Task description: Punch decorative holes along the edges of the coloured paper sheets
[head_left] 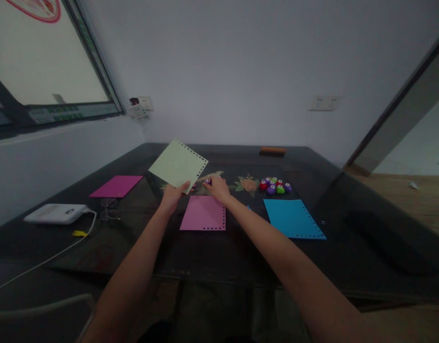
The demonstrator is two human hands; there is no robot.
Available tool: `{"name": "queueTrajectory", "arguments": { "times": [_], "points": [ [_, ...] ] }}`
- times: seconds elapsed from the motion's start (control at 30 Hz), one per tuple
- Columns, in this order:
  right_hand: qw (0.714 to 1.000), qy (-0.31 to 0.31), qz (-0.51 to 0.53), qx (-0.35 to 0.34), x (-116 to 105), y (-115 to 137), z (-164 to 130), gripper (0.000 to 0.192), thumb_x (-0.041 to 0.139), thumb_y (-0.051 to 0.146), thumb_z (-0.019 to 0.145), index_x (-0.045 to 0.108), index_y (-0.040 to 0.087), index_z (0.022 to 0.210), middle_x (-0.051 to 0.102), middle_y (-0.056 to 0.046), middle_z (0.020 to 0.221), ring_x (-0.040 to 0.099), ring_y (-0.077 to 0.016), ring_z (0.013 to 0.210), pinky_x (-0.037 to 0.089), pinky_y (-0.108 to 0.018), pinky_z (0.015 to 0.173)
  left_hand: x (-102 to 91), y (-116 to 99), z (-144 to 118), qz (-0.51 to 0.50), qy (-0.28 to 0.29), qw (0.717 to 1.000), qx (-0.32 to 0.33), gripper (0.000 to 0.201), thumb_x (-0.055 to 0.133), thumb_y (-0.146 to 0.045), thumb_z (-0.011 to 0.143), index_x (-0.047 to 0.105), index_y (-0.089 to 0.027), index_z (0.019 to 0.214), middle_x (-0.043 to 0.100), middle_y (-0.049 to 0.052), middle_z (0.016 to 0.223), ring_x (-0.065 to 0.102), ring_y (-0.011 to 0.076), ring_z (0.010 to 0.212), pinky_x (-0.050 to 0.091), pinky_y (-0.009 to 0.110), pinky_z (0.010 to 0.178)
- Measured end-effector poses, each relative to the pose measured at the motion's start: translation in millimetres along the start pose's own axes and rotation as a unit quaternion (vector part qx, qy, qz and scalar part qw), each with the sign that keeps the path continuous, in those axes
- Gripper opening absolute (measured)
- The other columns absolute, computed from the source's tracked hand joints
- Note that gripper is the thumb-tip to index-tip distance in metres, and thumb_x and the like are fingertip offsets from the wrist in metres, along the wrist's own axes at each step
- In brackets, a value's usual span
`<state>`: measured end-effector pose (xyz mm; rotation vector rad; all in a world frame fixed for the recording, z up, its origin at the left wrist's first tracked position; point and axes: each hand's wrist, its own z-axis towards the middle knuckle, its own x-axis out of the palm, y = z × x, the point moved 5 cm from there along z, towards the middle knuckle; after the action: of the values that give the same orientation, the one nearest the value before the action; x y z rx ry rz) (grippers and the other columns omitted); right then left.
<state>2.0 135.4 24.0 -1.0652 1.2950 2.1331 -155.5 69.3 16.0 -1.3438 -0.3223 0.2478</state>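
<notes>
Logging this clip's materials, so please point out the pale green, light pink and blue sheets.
Pale green sheet [178,165], head view: middle of its surface.
Light pink sheet [203,213], head view: middle of its surface.
Blue sheet [292,217], head view: middle of its surface.

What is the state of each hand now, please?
Left hand: closed, holding the pale green sheet.
Right hand: at a small purple piece; its grip cannot be told.
</notes>
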Motion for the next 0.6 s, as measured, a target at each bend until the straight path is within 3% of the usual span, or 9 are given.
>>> {"name": "queueTrajectory", "arguments": {
  "times": [0.07,0.13,0.3,0.47,0.6],
  "points": [
    [0.993,-0.013,0.113,0.032,-24,-17,-11,0.020,0.058,0.032,0.083,0.058,0.016,0.094,0.066,-0.009,0.089,0.063,-0.0189,0.079,0.049,-0.032,0.071,11.0,4,-4,-0.025,0.005,1.000,-0.011,0.044,0.073,-0.029,0.062,0.064,-0.010,0.100,0.071,0.012,0.092,0.066,0.0188,0.066,0.051,0.028,0.058],
    [0.963,0.007,0.263,0.051,-48,-35,-29,0.018,0.058,0.031,0.082,0.055,0.017,0.094,0.065,-0.004,0.080,0.062,-0.0146,0.060,0.049,-0.029,0.057,28.4,6,-11,-0.044,0.024,0.998,-0.027,0.046,0.074,-0.026,0.061,0.062,-0.011,0.103,0.070,0.011,0.095,0.065,0.0168,0.064,0.050,0.026,0.057],
    [0.882,0.009,0.461,0.099,-95,-72,-89,0.035,0.074,0.029,0.066,0.061,0.016,0.096,0.062,0.001,0.064,0.058,-0.0110,0.050,0.043,-0.022,0.046,92.1,-4,-34,-0.048,0.138,0.988,-0.053,0.041,0.072,-0.031,0.066,0.062,-0.012,0.101,0.071,0.011,0.089,0.063,0.0157,0.064,0.047,0.024,0.055],
    [0.833,-0.038,0.537,0.130,-99,-83,-125,0.044,0.081,0.027,0.056,0.065,0.018,0.096,0.065,0.001,0.070,0.058,-0.0100,0.051,0.047,-0.023,0.049,149.6,-12,-61,-0.085,0.187,0.978,-0.035,0.032,0.066,-0.036,0.072,0.064,-0.014,0.095,0.071,0.009,0.085,0.058,0.0125,0.055,0.045,0.023,0.051],
    [0.777,-0.058,0.615,0.121,-91,-78,-130,0.048,0.083,0.024,0.052,0.064,0.019,0.096,0.069,-0.002,0.086,0.066,-0.0146,0.071,0.055,-0.028,0.069,159.7,-9,-70,-0.069,0.172,0.983,-0.004,0.030,0.065,-0.037,0.073,0.062,-0.014,0.091,0.069,0.005,0.076,0.053,0.0111,0.049,0.043,0.023,0.047]
  ]
}}
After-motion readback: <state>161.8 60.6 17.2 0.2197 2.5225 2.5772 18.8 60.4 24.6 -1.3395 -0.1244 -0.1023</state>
